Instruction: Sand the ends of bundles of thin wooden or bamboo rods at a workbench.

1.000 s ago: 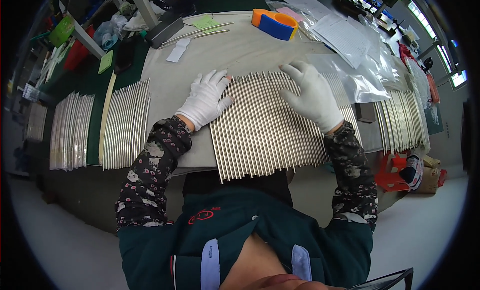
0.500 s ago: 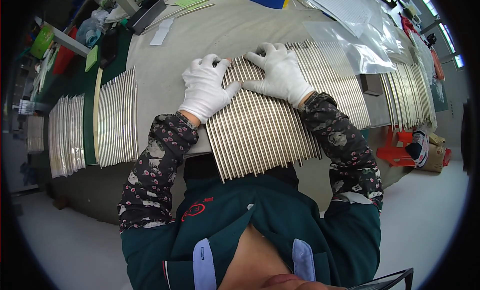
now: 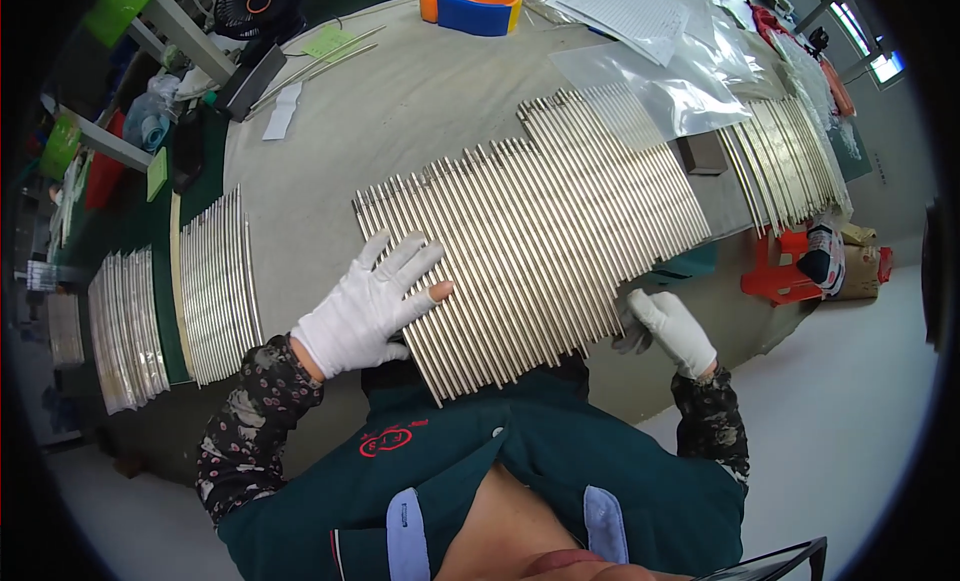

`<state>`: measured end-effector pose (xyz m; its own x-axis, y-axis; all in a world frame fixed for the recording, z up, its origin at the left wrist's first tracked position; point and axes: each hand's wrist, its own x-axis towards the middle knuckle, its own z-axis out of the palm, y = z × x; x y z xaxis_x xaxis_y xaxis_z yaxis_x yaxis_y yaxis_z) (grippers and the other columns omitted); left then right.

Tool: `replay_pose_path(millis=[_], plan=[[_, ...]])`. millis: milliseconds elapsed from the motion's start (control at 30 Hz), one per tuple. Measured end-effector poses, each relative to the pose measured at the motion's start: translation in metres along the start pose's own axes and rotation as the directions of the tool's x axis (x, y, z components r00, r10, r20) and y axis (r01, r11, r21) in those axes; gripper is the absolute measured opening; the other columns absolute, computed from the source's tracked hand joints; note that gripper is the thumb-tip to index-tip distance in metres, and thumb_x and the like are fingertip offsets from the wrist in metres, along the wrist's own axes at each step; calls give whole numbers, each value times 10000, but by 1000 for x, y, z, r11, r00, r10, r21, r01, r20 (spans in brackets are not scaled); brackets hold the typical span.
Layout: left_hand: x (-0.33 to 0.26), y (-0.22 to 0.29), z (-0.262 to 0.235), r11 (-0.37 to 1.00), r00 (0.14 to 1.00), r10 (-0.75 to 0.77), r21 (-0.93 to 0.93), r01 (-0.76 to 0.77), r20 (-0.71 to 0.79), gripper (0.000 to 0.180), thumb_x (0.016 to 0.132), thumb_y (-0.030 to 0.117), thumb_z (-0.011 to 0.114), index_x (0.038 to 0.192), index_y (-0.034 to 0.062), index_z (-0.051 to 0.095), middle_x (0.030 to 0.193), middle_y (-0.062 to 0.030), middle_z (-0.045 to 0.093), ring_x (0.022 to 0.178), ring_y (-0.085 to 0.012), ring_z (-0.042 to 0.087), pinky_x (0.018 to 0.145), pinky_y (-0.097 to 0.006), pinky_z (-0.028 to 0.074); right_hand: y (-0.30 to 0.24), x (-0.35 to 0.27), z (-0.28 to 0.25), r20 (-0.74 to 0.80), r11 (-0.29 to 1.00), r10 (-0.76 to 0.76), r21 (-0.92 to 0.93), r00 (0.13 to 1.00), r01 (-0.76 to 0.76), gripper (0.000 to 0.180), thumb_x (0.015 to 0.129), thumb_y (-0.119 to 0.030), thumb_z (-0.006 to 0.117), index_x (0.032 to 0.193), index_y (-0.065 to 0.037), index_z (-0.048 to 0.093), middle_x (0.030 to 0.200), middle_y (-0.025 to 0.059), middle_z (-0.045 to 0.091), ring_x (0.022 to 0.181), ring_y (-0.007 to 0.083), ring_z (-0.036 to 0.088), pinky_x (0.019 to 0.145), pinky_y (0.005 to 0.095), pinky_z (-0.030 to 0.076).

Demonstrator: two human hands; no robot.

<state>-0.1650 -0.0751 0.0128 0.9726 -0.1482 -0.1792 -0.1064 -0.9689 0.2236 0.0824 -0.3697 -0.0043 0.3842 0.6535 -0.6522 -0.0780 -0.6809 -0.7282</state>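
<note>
I am pressing my left hand point(image 3: 372, 306), fingers spread wide and flat, on the rods point(image 3: 530, 241) fanned mid-frame across the desk point(image 3: 400, 111), while my right hand point(image 3: 668, 326), curled, is steadying their lower-right ends, aiming to keep them parallel and unrolled.

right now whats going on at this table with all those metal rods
A person in white gloves is working a wide row of thin metal rods laid side by side on the grey table. The left hand lies flat on the rods' near left end, fingers spread. The right hand is at the row's near right edge, by the table's rim. More rod batches lie to the left.
</note>
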Motion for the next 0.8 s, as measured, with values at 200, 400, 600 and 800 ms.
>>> replay_pose_path(millis=[200, 400, 600, 800], plan=[[37, 2, 0, 934, 926, 356, 23, -356, -128, 770, 622, 123, 689, 1327, 93, 380, 1403, -255, 369, 1321, -404, 366, 1074, -577, 266, -10, 35, 48, 544, 787, -274, 601, 793, -141, 527, 892, -161, 620, 1341, 23, 414, 1238, 207, 562, 1061, 338, 620, 818, 438, 574], [100, 27, -11, 737, 693, 674, 169, -654, -257, 574, 823, 137, 577, 1338, 287, 372, 1283, -157, 480, 1261, -321, 448, 1059, -593, 290, -9, 49, 73, 679, 921, -184, 372, 711, -116, 422, 829, -61, 672, 1210, 33, 516, 1054, 170, 641, 972, 298, 662, 829, 388, 563], [124, 36, -29, 717, 554, 672, 243, -654, -491, 457, 799, 150, 648, 1235, 163, 510, 686, -57, 546, 568, -262, 542, 551, -373, 445, -66, 0, 38, 606, 898, -370, 427, 704, 104, 426, 877, -347, 629, 1091, 20, 603, 955, 137, 671, 864, 237, 680, 683, 282, 556], [114, 5, -77, 773, 470, -70, -346, -531, -880, 478, 679, 99, 753, 1108, 55, 548, 923, -84, 641, 789, -244, 644, 742, -328, 515, -182, -7, 7, 237, 836, -544, 69, 805, 545, 639, 872, -641, 516, 962, -13, 587, 882, 117, 672, 644, 138, 629, 606, 224, 510]])
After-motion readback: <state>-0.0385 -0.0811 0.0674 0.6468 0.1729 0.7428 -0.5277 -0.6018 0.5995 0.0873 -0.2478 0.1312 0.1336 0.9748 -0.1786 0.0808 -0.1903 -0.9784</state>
